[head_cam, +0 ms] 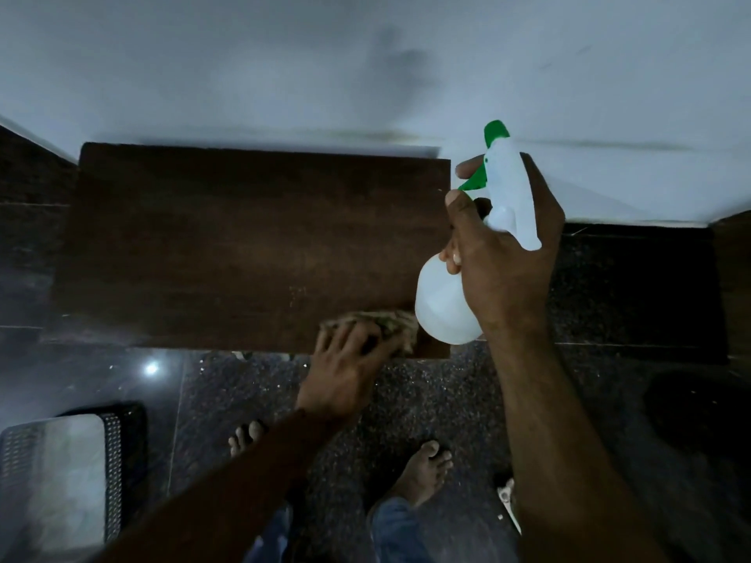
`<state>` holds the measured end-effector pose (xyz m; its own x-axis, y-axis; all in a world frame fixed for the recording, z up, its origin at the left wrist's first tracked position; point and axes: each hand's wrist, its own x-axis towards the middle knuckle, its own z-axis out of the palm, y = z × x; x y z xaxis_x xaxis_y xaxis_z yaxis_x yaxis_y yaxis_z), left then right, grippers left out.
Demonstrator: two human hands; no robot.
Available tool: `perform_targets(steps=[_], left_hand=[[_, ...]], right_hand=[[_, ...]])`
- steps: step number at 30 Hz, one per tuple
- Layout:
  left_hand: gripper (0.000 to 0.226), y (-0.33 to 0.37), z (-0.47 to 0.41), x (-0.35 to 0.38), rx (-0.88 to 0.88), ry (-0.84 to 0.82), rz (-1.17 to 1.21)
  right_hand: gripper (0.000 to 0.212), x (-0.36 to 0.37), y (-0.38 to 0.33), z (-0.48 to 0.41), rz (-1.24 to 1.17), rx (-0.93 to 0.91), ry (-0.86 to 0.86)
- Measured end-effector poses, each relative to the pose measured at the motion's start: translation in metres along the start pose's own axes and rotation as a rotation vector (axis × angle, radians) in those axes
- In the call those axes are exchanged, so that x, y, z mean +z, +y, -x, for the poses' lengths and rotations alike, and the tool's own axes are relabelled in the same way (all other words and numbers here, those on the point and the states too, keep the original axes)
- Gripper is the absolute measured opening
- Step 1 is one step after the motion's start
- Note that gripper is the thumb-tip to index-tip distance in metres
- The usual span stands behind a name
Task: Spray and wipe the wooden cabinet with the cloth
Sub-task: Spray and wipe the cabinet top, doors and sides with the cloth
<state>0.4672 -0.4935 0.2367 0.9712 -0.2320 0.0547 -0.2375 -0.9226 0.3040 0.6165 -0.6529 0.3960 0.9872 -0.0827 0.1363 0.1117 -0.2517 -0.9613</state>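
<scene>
The dark wooden cabinet (pixel 244 245) stands against the white wall, seen from above. My right hand (pixel 504 253) grips a white spray bottle (pixel 443 306) with a green nozzle and trigger, held over the cabinet's right end, a finger on the trigger. My left hand (pixel 345 367) lies on a crumpled patterned cloth (pixel 390 321) at the cabinet top's front edge, near the right corner, fingers curled over it.
A dark speckled floor (pixel 447 400) lies below, with my bare feet on it. A dark perforated basket with a pale pad (pixel 69 473) sits at the lower left. A dark mat (pixel 634 286) lies to the cabinet's right by the wall.
</scene>
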Motion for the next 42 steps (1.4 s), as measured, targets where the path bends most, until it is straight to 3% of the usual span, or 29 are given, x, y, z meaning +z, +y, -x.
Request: perform_targets(steps=[2,4,5,7,8,9,10,13,15,16,18,21,22,23,26,28,30,33,34,35,38,39,40,42], left_hand=[[0.061,-0.023,-0.007,-0.006,0.293,-0.066,-0.05],[0.055,-0.049,-0.02,-0.01,0.279,-0.064,-0.099],[0.055,-0.057,-0.027,-0.012,0.111,-0.055,-0.07],[0.057,-0.044,-0.037,-0.011,-0.395,0.091,-0.012],[0.058,-0.024,-0.041,-0.007,-0.56,0.15,-0.016],[0.059,0.0,-0.041,-0.001,-0.585,0.152,-0.011],[0.06,0.022,-0.038,0.006,-0.474,0.102,0.01],[0.06,0.054,-0.021,0.023,0.209,-0.067,0.03],[0.057,0.035,-0.031,0.024,0.478,-0.098,-0.034],[0.057,0.023,-0.037,0.024,0.532,-0.079,-0.073],[0.061,0.003,-0.049,0.021,0.391,-0.07,-0.069],[0.065,0.015,-0.058,0.015,-0.261,0.086,0.04],[0.067,0.027,-0.056,0.017,-0.297,0.09,0.031],[0.07,0.037,-0.053,0.019,-0.176,0.061,0.025],[0.059,0.025,-0.055,0.02,0.464,-0.094,-0.011],[0.053,-0.001,-0.088,0.015,0.651,-0.122,-0.114],[0.052,-0.016,-0.132,0.012,0.503,-0.085,-0.14],[0.049,-0.004,-0.186,0.017,-0.101,0.064,-0.025],[0.049,0.007,-0.191,0.021,-0.195,0.098,0.005],[0.049,0.017,-0.189,0.027,-0.164,0.109,0.015],[0.05,0.005,-0.175,0.028,0.383,-0.019,-0.037],[0.047,-0.011,-0.185,0.02,0.464,-0.068,-0.074],[0.045,-0.025,-0.201,0.013,0.424,-0.073,-0.118],[0.052,-0.036,-0.23,0.011,0.042,0.012,-0.11]], right_hand=[[0.017,-0.004,-0.003,-0.002,-0.021,-0.014,0.012],[0.02,-0.007,-0.005,-0.002,-0.017,-0.032,0.016],[0.02,-0.01,-0.005,-0.002,-0.007,-0.041,0.018],[0.018,-0.014,-0.006,-0.003,0.005,-0.053,0.034],[0.018,-0.016,-0.006,-0.005,0.007,-0.058,0.045],[0.02,-0.018,-0.007,-0.006,0.007,-0.063,0.055],[0.023,-0.02,-0.007,-0.008,0.006,-0.069,0.063],[0.028,-0.023,-0.01,-0.013,0.004,-0.095,0.091],[0.023,-0.026,-0.01,-0.014,-0.01,-0.097,0.091],[0.022,-0.027,-0.009,-0.014,-0.021,-0.095,0.088],[0.024,-0.03,-0.008,-0.014,-0.021,-0.098,0.086],[0.028,-0.037,-0.003,-0.014,-0.01,-0.097,0.094],[0.029,-0.039,-0.001,-0.014,-0.01,-0.097,0.098],[0.029,-0.04,0.0,-0.013,-0.013,-0.094,0.096],[0.019,-0.043,0.001,-0.012,-0.026,-0.07,0.084],[0.015,-0.044,0.002,-0.012,-0.028,-0.055,0.081],[0.011,-0.044,0.003,-0.013,-0.028,-0.057,0.063],[0.012,-0.046,0.006,-0.015,-0.016,-0.065,0.048],[0.013,-0.048,0.007,-0.016,-0.009,-0.061,0.049],[0.014,-0.05,0.009,-0.017,-0.004,-0.052,0.047],[0.018,-0.053,0.012,-0.019,-0.003,-0.048,0.041],[0.019,-0.053,0.013,-0.019,-0.003,-0.055,0.047],[0.02,-0.053,0.014,-0.019,-0.004,-0.061,0.048],[0.019,-0.053,0.018,-0.021,-0.002,-0.061,0.049]])
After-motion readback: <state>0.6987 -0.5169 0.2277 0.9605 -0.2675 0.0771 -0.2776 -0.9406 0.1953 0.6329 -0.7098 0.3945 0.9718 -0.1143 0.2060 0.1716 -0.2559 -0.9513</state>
